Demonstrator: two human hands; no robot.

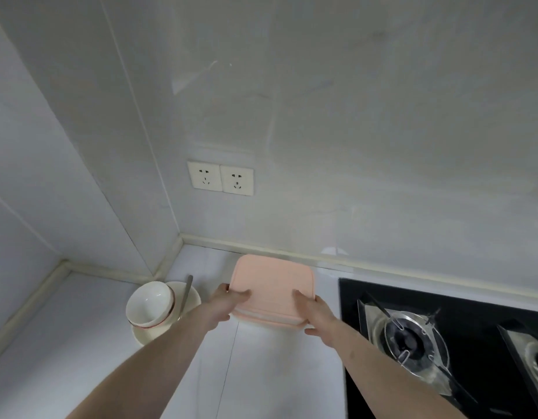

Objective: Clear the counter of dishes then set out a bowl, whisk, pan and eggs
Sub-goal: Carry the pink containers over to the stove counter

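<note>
Container (272,282) (pink lid) | left hand (224,306) grasps it | right hand (317,316) grasps it

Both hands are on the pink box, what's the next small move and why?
Probably lift the pink box straight up and carry it off the counter. The left hand and right hand grip its sides, and the bowl on its plate sits close.

One pink container (272,281), one bowl (149,303), one plate (187,293), two sockets (221,178).
</note>
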